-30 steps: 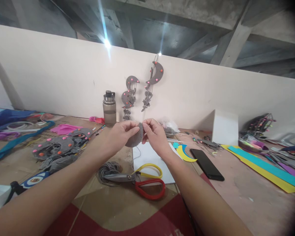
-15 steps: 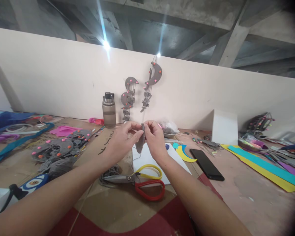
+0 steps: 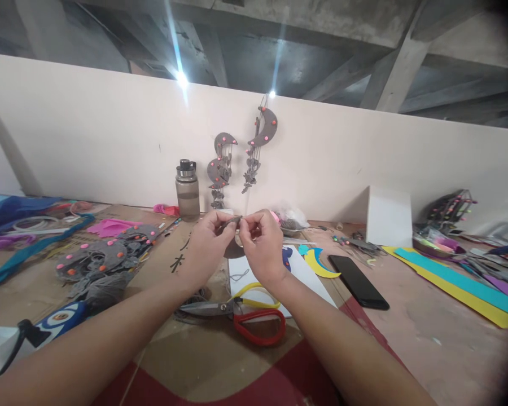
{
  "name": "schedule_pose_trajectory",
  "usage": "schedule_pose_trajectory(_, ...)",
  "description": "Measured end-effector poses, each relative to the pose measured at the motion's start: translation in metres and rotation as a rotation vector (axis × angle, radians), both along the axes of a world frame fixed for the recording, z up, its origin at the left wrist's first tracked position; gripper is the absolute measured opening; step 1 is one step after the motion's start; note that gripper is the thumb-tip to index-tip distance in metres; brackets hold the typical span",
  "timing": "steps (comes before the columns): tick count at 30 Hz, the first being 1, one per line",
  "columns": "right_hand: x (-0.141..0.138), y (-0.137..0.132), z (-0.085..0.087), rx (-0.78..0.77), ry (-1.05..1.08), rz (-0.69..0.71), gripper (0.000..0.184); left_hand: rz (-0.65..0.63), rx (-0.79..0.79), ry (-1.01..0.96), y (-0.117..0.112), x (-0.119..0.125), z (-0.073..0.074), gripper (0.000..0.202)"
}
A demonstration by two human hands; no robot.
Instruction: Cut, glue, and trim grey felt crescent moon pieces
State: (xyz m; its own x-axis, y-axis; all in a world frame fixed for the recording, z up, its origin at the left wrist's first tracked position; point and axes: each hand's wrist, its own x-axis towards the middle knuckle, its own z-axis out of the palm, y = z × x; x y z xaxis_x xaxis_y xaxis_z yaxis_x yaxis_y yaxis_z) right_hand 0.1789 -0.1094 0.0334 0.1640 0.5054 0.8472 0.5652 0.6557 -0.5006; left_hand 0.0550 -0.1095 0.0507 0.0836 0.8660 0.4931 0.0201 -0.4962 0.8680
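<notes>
Close together above the table, my left hand (image 3: 209,242) and my right hand (image 3: 263,243) work on a grey felt piece (image 3: 232,250), which looks like a crescent. The left fingers are closed around its upper part. My right thumb and forefinger pinch at its edge; the fingers hide the exact spot. A thin grey cord (image 3: 239,276) hangs beneath. Below the hands lie scissors (image 3: 207,308) with one yellow and one red handle, on top of grey cord and partly over a white sheet (image 3: 311,282).
A water bottle (image 3: 187,192) stands by the wall, where grey crescent hangings (image 3: 267,127) with pink and orange balls hang. A phone (image 3: 358,282) and a yellow-blue moon cutout (image 3: 319,265) lie right. Crescents with balls (image 3: 97,256) and grey yarn (image 3: 105,287) lie left.
The grey felt piece has turned from edge-on and upright to tilted, its lower part now behind my fingers. My left hand has shifted slightly right, closer to my right hand.
</notes>
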Motion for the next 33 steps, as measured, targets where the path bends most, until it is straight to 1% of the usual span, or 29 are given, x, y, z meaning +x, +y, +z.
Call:
schedule_pose_trajectory(2,-0.002,-0.001,-0.002,0.021,-0.022,-0.029,0.005,0.062,0.026,0.029,-0.002,0.0,0.0,0.016)
schedule_pose_trajectory(4,-0.003,-0.001,-0.003,0.037,-0.033,-0.054,0.005,0.079,0.045,0.036,-0.005,0.0,0.001,0.014)
schedule_pose_trajectory(6,-0.004,-0.002,-0.003,0.029,-0.034,-0.05,0.006,0.063,0.025,0.012,-0.008,0.0,0.003,0.013)
schedule_pose_trajectory(10,-0.004,-0.002,-0.003,-0.015,-0.013,0.008,0.004,-0.004,-0.058,-0.031,-0.012,0.003,0.005,0.012)
schedule_pose_trajectory(16,-0.004,-0.004,-0.001,-0.019,-0.042,0.006,0.005,-0.077,-0.058,-0.134,-0.008,0.005,-0.001,0.014)
schedule_pose_trajectory(19,-0.004,-0.004,-0.001,-0.023,-0.046,-0.002,0.005,-0.105,-0.107,-0.167,-0.006,0.006,-0.004,0.016)
schedule_pose_trajectory(24,-0.004,-0.001,-0.003,-0.035,-0.027,0.015,0.004,-0.12,-0.148,-0.211,-0.008,0.007,-0.002,0.019)
schedule_pose_trajectory(27,-0.004,-0.001,-0.002,-0.056,-0.007,0.041,0.004,-0.074,-0.131,-0.152,-0.013,0.007,0.004,0.016)
schedule_pose_trajectory(30,-0.003,-0.003,0.0,-0.088,-0.014,0.059,0.005,-0.005,-0.089,-0.025,-0.016,0.004,0.009,0.011)
schedule_pose_trajectory(33,0.0,-0.004,0.004,-0.102,-0.048,0.043,0.007,0.053,-0.023,0.098,-0.013,0.001,0.011,0.007)
